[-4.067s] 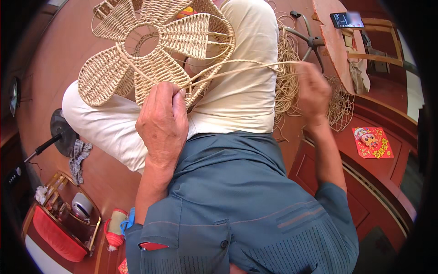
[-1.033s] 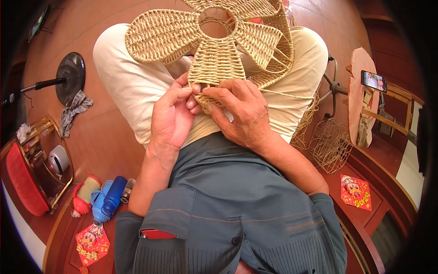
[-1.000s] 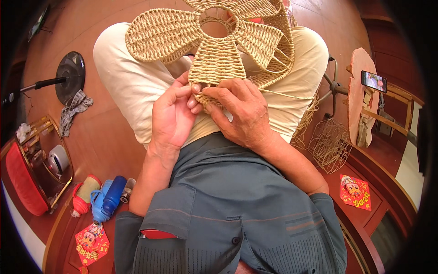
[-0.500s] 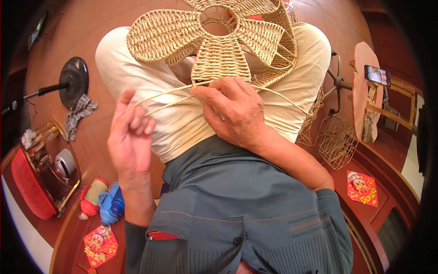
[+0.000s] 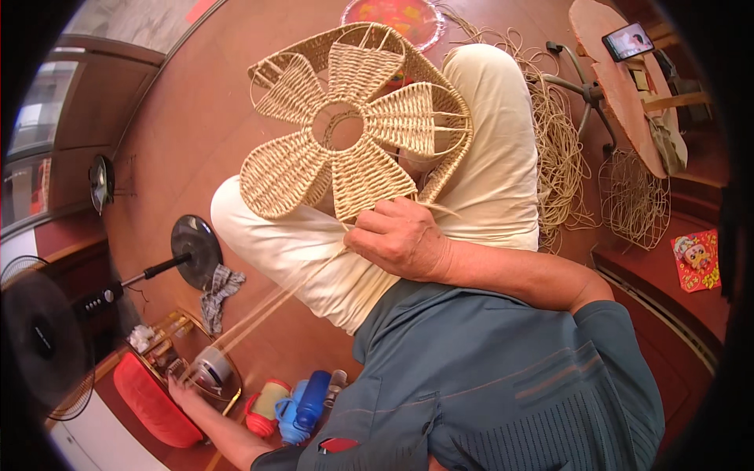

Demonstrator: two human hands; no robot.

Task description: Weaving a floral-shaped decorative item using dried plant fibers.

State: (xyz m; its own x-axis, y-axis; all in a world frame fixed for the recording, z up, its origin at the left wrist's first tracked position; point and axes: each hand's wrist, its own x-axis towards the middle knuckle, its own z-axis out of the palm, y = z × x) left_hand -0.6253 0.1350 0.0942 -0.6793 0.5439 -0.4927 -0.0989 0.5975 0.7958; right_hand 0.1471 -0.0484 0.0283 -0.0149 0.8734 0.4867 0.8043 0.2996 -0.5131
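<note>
A straw-coloured woven flower (image 5: pixel 369 177) with a round hole at its centre, framed by a woven rim, rests over my lap. My right hand (image 5: pixel 400 239) is closed at the lower edge of its bottom petal, pinching that edge and the cord there. From this hand a doubled strand of cord (image 5: pixel 271 302), blurred by motion, runs taut down to the left. My left hand (image 5: pixel 179 385), far out at the lower left, is closed on the strand's other end; its fingers are small and somewhat blurred. Bare wires show at the outer ends of some petals.
Loose cord (image 5: pixel 561 157) lies heaped beside my right knee, near a wire frame (image 5: pixel 635 196). A phone (image 5: pixel 628 41) stands on a pinkish board at the right. To the left are a fan (image 5: pixel 47 337), a red-cushioned seat (image 5: pixel 149 400) and bottles (image 5: pixel 314 399).
My left hand has swung far out to the lower left, drawing the cord long and taut. My right hand stays at the bottom petal. The view has turned and shifted left.
</note>
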